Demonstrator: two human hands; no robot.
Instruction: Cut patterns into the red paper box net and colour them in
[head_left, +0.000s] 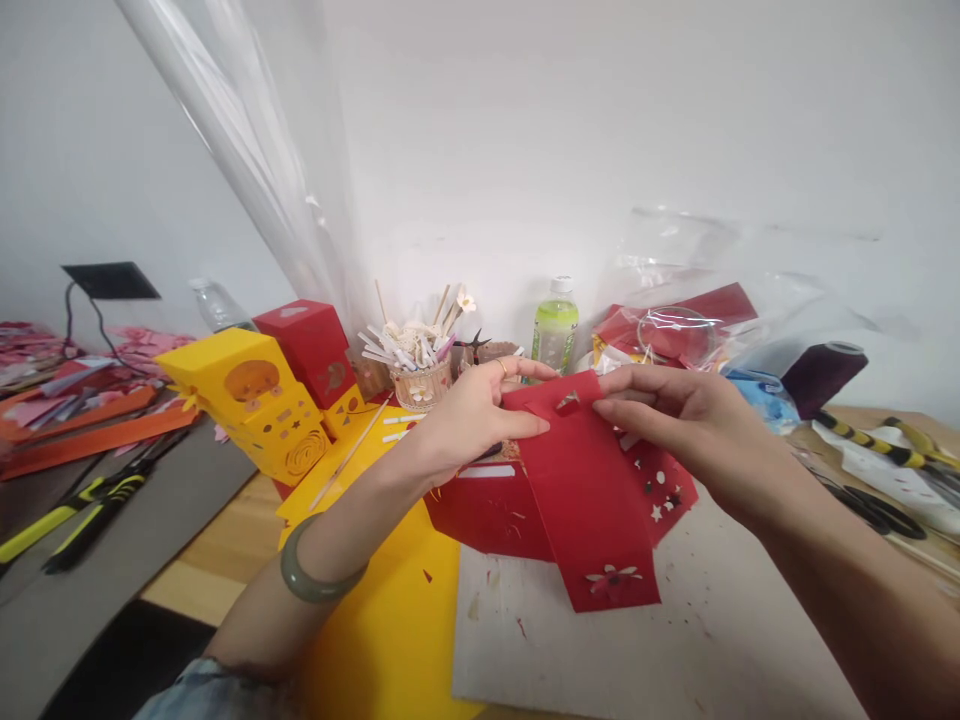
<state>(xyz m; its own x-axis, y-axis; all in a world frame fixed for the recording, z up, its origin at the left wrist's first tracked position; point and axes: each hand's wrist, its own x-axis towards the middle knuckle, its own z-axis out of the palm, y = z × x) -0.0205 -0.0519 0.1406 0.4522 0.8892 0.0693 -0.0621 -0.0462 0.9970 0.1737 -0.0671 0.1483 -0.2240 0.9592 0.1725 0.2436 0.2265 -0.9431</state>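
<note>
A long strip of red card [589, 500] hangs between my two hands, tilted, with a flower shape cut out near its lower end and a smaller cut-out near the top. My left hand [480, 415] pinches the strip's upper left edge between thumb and fingers. At the upper right corner, my right hand [667, 410] grips it the same way. Behind and under the strip lies more red card [487, 515], its right part pierced with stars and dots. A narrow white strip [486, 471] rests on that card's left part.
Yellow [247, 390] and red [304, 340] paper boxes with cut-outs stand at left, on yellow card [382, 600]. Behind are a basket of sticks [420, 385] and a green drink bottle [555, 325]. A white board [525, 640] lies in front; scissors [885, 510] lie right, pliers [97, 500] left.
</note>
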